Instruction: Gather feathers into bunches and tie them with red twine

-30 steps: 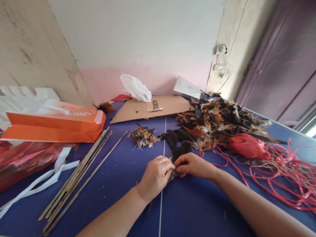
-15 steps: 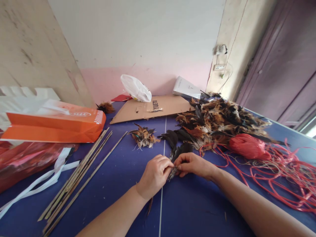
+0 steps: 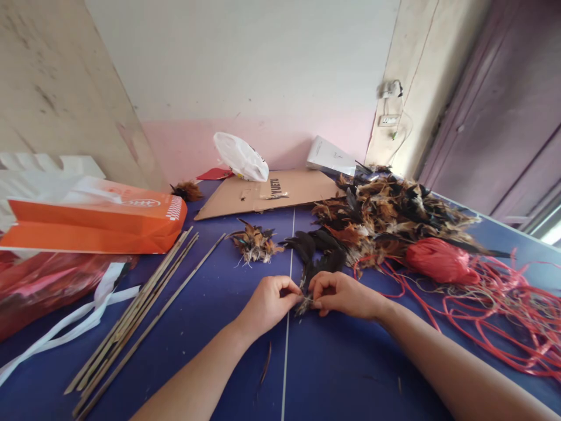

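A bunch of black feathers [image 3: 322, 260] lies on the blue table between my hands, its pale quill ends pointing toward me. My left hand [image 3: 272, 301] pinches at the left of these quills, thumb against forefinger. Opposite it, my right hand [image 3: 342, 294] is closed in a pinch close to the quills. A thin pale string seems to run between the two sets of fingertips, across the quills; it is too fine to see clearly. Just beyond lies a small bundle of brown and black feathers [image 3: 255, 242] with pale string ends.
At the right is a large feather pile [image 3: 394, 213], beside a red string ball [image 3: 440, 260] with tangled strands. Thin sticks [image 3: 135, 310] lie at the left near an orange bag [image 3: 96, 225]. Cardboard [image 3: 245, 196], a white plastic bag [image 3: 241, 156] and a white box [image 3: 332, 156] are at the back.
My left hand has shifted slightly left and turned, its fingertips drawing away from the right hand's. The quill ends show more between them. My right hand has barely moved.
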`<state>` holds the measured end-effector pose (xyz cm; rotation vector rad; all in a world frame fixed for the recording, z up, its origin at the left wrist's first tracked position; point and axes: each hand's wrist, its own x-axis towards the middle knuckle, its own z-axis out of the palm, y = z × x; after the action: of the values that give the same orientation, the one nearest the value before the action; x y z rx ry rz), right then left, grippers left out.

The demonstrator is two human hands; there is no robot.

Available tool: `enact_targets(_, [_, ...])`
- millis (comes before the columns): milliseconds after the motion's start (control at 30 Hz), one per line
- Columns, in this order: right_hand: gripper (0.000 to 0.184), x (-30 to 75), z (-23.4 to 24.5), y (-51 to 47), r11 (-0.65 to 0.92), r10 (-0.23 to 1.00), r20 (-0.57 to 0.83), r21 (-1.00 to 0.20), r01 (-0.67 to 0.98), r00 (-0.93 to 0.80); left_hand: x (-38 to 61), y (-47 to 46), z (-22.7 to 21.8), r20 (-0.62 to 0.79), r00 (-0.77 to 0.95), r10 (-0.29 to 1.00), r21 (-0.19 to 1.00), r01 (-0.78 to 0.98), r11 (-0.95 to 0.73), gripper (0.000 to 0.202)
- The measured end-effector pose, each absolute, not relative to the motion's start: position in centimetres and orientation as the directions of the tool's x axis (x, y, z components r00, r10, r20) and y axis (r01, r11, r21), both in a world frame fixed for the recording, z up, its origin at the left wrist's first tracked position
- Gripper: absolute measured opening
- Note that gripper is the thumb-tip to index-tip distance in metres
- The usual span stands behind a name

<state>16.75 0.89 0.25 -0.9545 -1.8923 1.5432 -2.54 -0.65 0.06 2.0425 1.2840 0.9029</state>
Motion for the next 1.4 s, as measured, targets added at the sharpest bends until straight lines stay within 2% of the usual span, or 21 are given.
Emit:
enact_targets(167, [0.008, 16.9, 1.3, 0.4, 0.292, 0.784, 0.028, -0.898, 0.329, -0.62, -3.7, 0.3, 0.1, 0.15, 0.289, 0.946, 0.751, 0.588, -0.299, 0.009])
enact_targets(267, [0.009, 16.9, 1.6, 0.4, 0.438, 0.776, 0.13, -0.816, 0.378, -0.617, -3.9, 0.3, 0.2, 0.127, 0.305, 0.944, 0.753, 0.59, -0.292, 0.01])
enact_targets(367, [0.01, 16.6, 1.6, 0.4, 0.493, 0.804, 0.228, -0.773, 0.4, -0.55, -3.8, 0.3, 0.2, 0.117, 0.285, 0.951, 0.768, 0.581, -0.269, 0.009])
enact_targets(500, [0.007, 15.9, 1.0, 0.0, 0.425, 0.859, 0.252, -0.835, 0.348, -0.445, -3.8, 0.4, -0.2, 0.073, 0.269, 0.96, 0.813, 0.542, -0.213, 0.009])
enact_targets(633, [0.007, 15.1, 0.5, -0.4, 0.199, 0.871, 0.082, -0.96, 0.195, -0.485, -3.7, 0.3, -0.4, 0.008, 0.277, 0.961, 0.852, 0.501, -0.152, 0.012])
enact_targets(767, [0.01, 15.1, 0.0, -0.1, 0.041, 0.849, -0.019, -0.994, 0.103, -0.528, -3.9, 0.3, -0.2, 0.02, 0.3, 0.954, 0.841, 0.511, -0.178, 0.015])
enact_targets(867, [0.011, 15.7, -0.1, 0.5, 0.03, 0.84, -0.021, -0.996, 0.084, -0.542, -4.0, 0.2, 0.1, -0.032, 0.336, 0.941, 0.849, 0.507, -0.152, 0.021])
enact_targets(967, [0.011, 16.2, 0.0, 0.8, 0.045, 0.822, -0.012, -0.995, 0.086, -0.57, -3.9, 0.1, 0.3, -0.074, 0.377, 0.923, 0.898, 0.427, -0.102, 0.022])
enact_targets(1100, [0.009, 16.3, 0.1, 0.7, 0.058, 0.777, -0.016, -0.994, 0.097, -0.629, -3.3, -0.2, 0.5, -0.091, 0.419, 0.904, 0.993, 0.107, 0.05, 0.022])
enact_targets(1200, [0.008, 16.1, 0.0, 0.7, 0.073, 0.775, -0.04, -0.986, 0.152, -0.63, -2.8, -0.5, 0.5, -0.072, 0.433, 0.898, 0.981, -0.132, 0.142, 0.02])
enact_targets(1300, [0.006, 15.9, -0.3, 0.7, 0.087, 0.793, -0.07, -0.97, 0.227, -0.605, -2.6, -0.7, 0.5, -0.055, 0.464, 0.884, 0.969, -0.189, 0.159, 0.022])
enact_targets(1400, [0.004, 16.0, -0.4, 0.8, 0.134, 0.809, -0.097, -0.93, 0.343, -0.58, -2.6, -0.6, 0.4, -0.054, 0.478, 0.877, 0.976, -0.159, 0.147, 0.024])
